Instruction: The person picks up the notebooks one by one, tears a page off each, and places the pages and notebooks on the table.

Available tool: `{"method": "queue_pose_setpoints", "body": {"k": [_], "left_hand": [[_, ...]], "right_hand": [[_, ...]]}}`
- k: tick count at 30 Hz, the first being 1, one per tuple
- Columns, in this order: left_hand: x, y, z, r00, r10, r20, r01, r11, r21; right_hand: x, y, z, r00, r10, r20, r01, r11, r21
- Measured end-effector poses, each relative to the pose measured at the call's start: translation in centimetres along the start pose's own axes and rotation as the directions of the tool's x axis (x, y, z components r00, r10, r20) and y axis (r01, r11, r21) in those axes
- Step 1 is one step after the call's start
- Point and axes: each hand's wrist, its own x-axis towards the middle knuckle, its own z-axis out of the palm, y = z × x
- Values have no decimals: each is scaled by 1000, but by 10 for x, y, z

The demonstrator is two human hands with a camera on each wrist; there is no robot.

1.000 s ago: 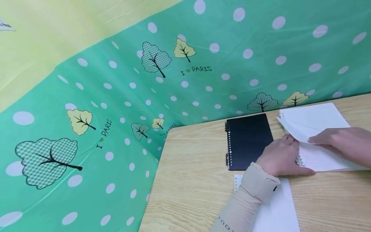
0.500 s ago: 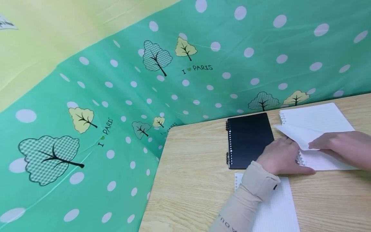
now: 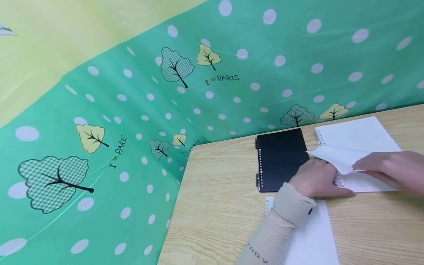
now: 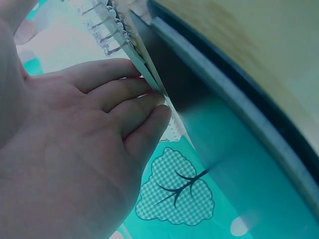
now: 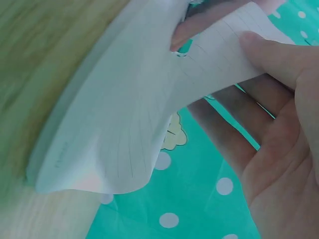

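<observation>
A white ring-bound notebook (image 3: 357, 130) lies on the table at the right, lined pages up. Between thumb and fingers my right hand (image 3: 389, 167) pinches a lined sheet of paper (image 3: 339, 156). That sheet is lifted and folded over, its upper left corner free of the clear rings (image 3: 320, 136). In the right wrist view, the thumb (image 5: 266, 52) lies on the sheet's upper face. My left hand (image 3: 314, 178) rests over the notebook's ring edge, fingers extended and thumb stretched along the lower edge. In the left wrist view, its fingertips (image 4: 162, 97) reach the edge beside the rings.
Left of the white notebook lies a black binder notebook (image 3: 281, 158) with black rings, close by my left hand. A loose punched sheet (image 3: 311, 235) lies under the left forearm (image 3: 271, 232). Behind the wooden table (image 3: 212, 206) hangs a green dotted curtain (image 3: 232, 117).
The lifted sheet's free corner has swung down and left, off the upper rings and toward the black notebook. The right hand has shifted slightly down; my left hand stays over the ring edge.
</observation>
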Motion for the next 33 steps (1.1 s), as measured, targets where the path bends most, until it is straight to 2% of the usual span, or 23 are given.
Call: {"method": "queue_pose_setpoints", "body": {"k": [4,9,11,14,19,21,26,31,33], "left_hand": [[0,0,1,1000,5,4,-5,1000,15],[3,1,2,1000,6,6,-7,999,42],[4,1,2,1000,6,11,-7,998,59],[2,1,1,1000,11,4,-11,997,82],[0,0,0,1000,12,23,-15,994,106],[-1,-1,0,999,1,52,-7,994,109],[-2,-1,0,994,-23,108,11,994,110],[-2,0,-2,995,-1,96,-13,990,142],[-2,-1,-3,996,8,87,-22,987,159]], "right_hand": [[0,1,-3,997,4,-76,-1,999,41],[3,5,-4,975,50,-216,-9,983,185],[4,8,-6,966,72,-250,-9,970,243],[3,11,-9,959,122,-257,-45,957,286],[2,16,-11,955,260,-143,-208,931,300],[2,20,-9,957,278,-82,-245,926,286],[0,32,-1,953,301,23,-297,926,233],[0,41,3,940,327,98,-338,932,132],[-2,47,4,940,315,135,-330,937,114]]}}
